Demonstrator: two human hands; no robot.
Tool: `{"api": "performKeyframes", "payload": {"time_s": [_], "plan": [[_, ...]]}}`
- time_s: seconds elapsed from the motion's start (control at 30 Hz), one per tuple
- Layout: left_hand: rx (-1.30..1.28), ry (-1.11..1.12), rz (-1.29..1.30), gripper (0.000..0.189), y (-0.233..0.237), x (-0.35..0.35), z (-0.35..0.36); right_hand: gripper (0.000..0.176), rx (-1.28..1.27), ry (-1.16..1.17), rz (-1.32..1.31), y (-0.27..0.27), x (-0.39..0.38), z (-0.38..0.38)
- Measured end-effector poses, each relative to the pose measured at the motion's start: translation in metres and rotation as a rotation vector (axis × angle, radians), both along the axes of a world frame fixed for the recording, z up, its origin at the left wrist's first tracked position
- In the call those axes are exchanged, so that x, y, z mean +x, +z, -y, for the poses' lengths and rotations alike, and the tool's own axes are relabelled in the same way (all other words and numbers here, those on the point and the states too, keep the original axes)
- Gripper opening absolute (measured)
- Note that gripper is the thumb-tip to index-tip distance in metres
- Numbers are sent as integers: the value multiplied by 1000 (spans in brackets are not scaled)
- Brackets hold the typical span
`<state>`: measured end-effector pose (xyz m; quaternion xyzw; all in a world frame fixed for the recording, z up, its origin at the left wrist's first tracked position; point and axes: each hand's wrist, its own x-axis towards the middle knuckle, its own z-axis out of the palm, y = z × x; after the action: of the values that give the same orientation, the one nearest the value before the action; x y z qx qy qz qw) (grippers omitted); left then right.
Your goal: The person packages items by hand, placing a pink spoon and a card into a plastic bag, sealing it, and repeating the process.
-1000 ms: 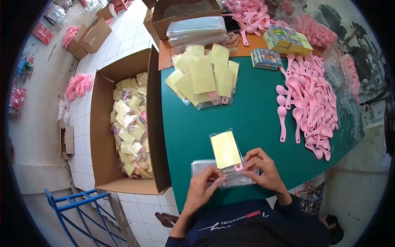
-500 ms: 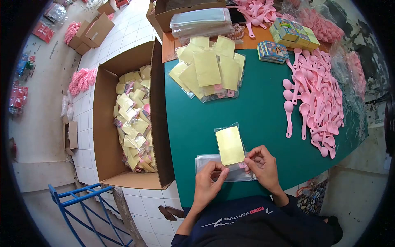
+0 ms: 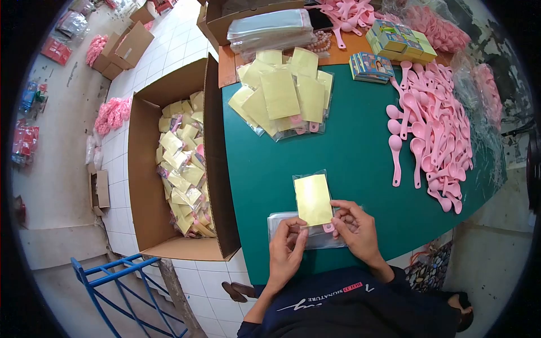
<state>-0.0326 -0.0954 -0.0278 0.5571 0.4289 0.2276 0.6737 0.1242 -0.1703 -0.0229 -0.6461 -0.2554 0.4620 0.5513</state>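
Note:
A clear plastic packet with a pale yellow card (image 3: 313,198) lies tilted over a stack of clear plastic bags (image 3: 324,242). The end of a pink spoon handle (image 3: 328,228) shows under the card's lower right corner. At the packet's lower left corner, my left hand (image 3: 287,248) pinches the plastic between thumb and fingers. My right hand (image 3: 360,232) grips the lower right side, its thumb close to the spoon handle. Most of the spoon is hidden behind the card.
Filled packets (image 3: 280,96) are piled farther back on the green table (image 3: 349,152). Loose pink spoons (image 3: 431,132) heap at the right, near small card stacks (image 3: 372,67). A cardboard box (image 3: 217,186) of packets stands left, behind a blue metal frame (image 3: 121,276).
My right fingers have spread up along the packet's right edge. My left fingers have shifted slightly at the lower left corner. The packet stays nearly in place.

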Motion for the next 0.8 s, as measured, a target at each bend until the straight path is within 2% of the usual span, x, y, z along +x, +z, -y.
{"api": "performKeyframes", "payload": {"time_s": [0.13,0.17,0.27,0.3,0.33,0.4,0.43,0.47,0.53,0.57,0.6,0.67,0.8], "plan": [[6,-28,-15,30,7,3,-7,36,-52,71,138,7,5,-1],[129,-78,-17,32,11,7,-13,36,-70,96,189,11,8,-2],[506,-242,-21,39,41,26,-48,36,82,198,515,24,37,-17],[607,-241,-36,40,60,35,-64,36,162,127,536,39,48,-27],[564,-182,-25,41,73,44,-78,37,246,58,565,51,57,-35],[755,-8,-13,41,65,56,-105,40,162,-65,791,54,81,-31],[920,-24,-126,39,63,55,-108,41,132,-128,906,54,94,-29],[1081,-42,-250,38,59,53,-110,42,-41,-137,1063,47,103,-22],[1002,-439,-143,36,32,48,-92,44,-429,-148,1337,13,106,5],[941,-643,-87,36,17,47,-77,42,-508,-149,1367,-2,103,13],[901,-751,-28,33,6,49,-61,41,-521,-141,1372,-10,101,15],[919,-782,-174,32,2,56,-40,41,-534,-143,1394,-18,101,15],[891,-780,-151,32,-7,61,-48,29,-299,-136,1226,-14,112,29]]}}
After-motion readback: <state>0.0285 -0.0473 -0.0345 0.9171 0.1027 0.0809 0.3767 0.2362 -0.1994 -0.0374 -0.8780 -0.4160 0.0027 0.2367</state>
